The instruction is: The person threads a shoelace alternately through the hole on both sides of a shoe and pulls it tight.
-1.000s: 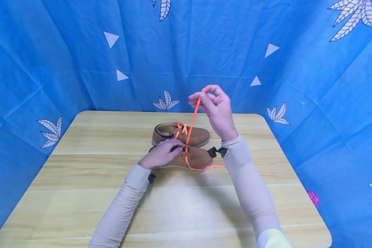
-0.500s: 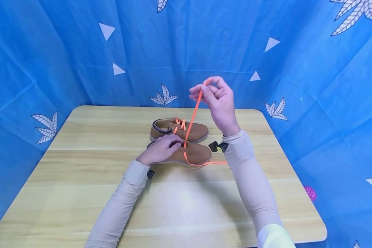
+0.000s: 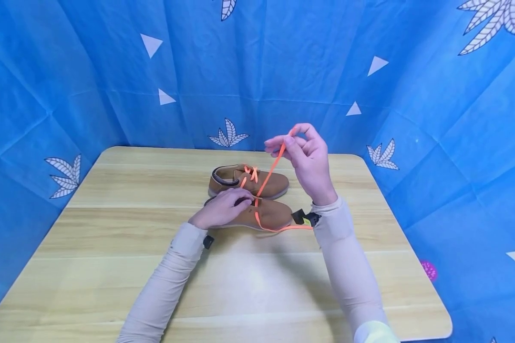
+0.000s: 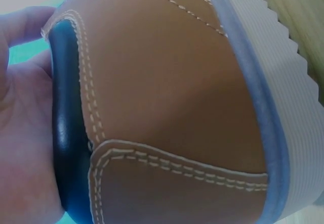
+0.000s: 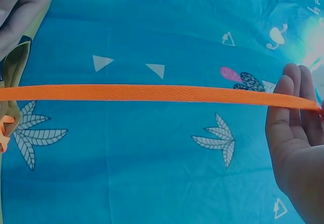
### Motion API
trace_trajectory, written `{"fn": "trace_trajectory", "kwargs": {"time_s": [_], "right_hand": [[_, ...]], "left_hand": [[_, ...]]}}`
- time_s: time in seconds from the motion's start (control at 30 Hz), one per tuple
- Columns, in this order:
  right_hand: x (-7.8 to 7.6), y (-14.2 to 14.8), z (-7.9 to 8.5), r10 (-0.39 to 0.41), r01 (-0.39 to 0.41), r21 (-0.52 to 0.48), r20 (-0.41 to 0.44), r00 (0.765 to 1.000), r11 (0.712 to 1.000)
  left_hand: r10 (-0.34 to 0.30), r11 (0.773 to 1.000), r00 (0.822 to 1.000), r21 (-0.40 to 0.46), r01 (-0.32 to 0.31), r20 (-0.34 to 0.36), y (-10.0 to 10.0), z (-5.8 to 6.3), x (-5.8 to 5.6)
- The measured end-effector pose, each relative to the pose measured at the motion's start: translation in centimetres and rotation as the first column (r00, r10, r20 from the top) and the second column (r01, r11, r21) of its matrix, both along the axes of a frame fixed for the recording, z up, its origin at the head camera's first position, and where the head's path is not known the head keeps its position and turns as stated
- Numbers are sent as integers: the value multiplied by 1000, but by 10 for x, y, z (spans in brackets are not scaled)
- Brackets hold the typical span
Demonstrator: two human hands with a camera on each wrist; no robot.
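Observation:
Two brown shoes lie side by side on the table, toes to the right. My left hand (image 3: 221, 208) grips the near shoe (image 3: 276, 213) by its opening; the left wrist view shows the palm against the dark padded collar (image 4: 68, 117), with the fingertips partly hidden. Raised above the toes, my right hand (image 3: 306, 159) pinches an orange shoelace (image 3: 269, 177) between thumb and forefinger. From the near shoe's eyelets the lace runs up taut, a straight band in the right wrist view. Its other end (image 3: 283, 229) lies over the shoe's side and along the table to the right.
Right behind the near shoe stands the far shoe (image 3: 276, 183), its orange lace threaded. The pale wooden table (image 3: 111, 281) has rounded corners. A blue patterned curtain (image 3: 262, 62) hangs behind it and at both sides.
My right hand rose a little, then came down and slightly right, with the lace still pinched and slanting more. The left hand has stayed on the near shoe.

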State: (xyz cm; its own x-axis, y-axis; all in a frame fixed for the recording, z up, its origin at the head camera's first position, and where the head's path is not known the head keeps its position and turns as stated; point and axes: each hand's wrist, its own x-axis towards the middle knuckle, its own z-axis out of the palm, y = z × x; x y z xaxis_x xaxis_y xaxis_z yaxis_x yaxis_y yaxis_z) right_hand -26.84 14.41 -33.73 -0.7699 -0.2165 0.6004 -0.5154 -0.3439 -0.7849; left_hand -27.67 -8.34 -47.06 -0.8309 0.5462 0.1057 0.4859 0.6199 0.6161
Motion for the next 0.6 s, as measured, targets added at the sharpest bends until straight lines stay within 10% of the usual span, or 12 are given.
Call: {"fn": "trace_trajectory", "kwargs": {"time_s": [0.6], "right_hand": [[11,-8,-8,186,-188,-17,-101,977,982]], "left_hand": [[4,1000,1000,-1,-4,8,0,-1,0]]}}
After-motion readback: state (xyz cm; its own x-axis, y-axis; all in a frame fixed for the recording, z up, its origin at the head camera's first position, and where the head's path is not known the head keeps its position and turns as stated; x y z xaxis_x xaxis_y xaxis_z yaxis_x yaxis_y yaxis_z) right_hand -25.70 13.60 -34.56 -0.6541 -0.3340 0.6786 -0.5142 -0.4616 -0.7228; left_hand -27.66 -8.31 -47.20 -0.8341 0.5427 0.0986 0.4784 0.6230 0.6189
